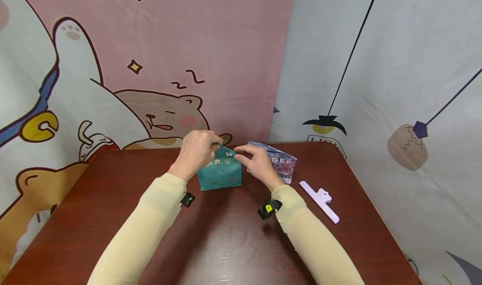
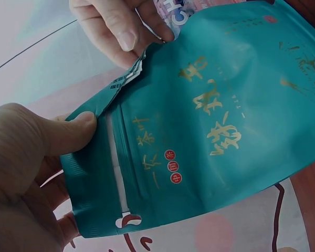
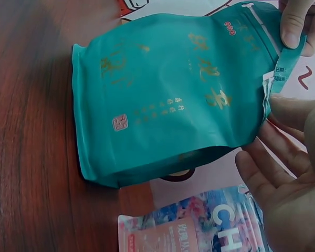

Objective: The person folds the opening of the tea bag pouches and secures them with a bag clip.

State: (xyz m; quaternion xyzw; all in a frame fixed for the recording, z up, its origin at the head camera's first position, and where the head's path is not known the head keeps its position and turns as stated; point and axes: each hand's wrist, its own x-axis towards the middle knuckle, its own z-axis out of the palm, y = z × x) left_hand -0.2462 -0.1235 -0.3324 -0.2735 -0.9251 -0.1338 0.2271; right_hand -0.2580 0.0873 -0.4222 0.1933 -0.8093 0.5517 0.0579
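A teal tea bag (image 1: 221,177) with gold characters stands upright near the back of the table. Its top strip (image 2: 92,173) is partly torn from one end, and a silvery torn edge (image 3: 268,84) shows there. My left hand (image 1: 197,149) pinches this strip, thumb (image 2: 76,134) on the front face and fingers behind. At the torn end, my right hand (image 1: 257,161) holds the bag's upper edge between thumb (image 3: 291,111) and fingers, part of which are hidden behind the bag.
A colourful floral pouch (image 1: 282,165) stands right behind my right hand. To its right, a light purple clip (image 1: 320,201) lies on the brown table (image 1: 233,243). Cartoon-printed cloth (image 1: 241,59) hangs along the table's back and right side.
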